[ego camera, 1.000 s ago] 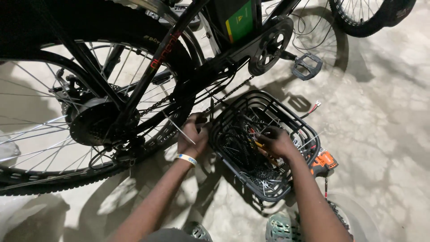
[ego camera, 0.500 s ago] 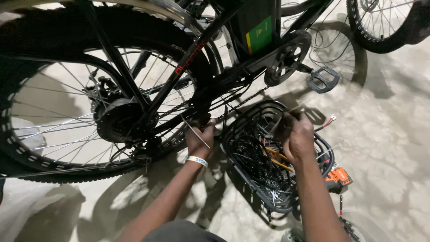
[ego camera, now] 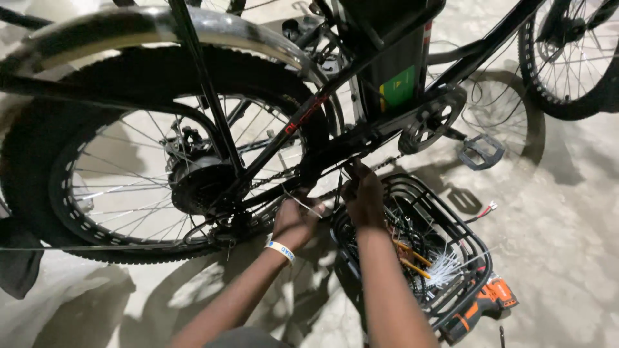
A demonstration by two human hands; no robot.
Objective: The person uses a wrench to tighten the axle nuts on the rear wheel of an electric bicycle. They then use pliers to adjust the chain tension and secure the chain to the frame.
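A black bicycle (ego camera: 335,96) stands over a pale floor, its fat rear wheel (ego camera: 161,167) with a hub motor filling the left. My left hand (ego camera: 293,222), with a white wristband, holds a thin white strip, likely a zip tie (ego camera: 302,205), by the lower frame tube near the chain. My right hand (ego camera: 364,193) is raised beside it, fingers pinched at the cables along that tube. Whether it grips one is unclear in the dark.
A black wire basket (ego camera: 425,258) lies on the floor under my right arm, holding white zip ties and yellow-handled tools. An orange drill (ego camera: 487,306) lies beside it. A pedal (ego camera: 480,151) sticks out at right; another wheel (ego camera: 567,58) stands at top right.
My right hand has left the basket and risen to the frame tube beside my left hand. The view has moved closer and to the right.
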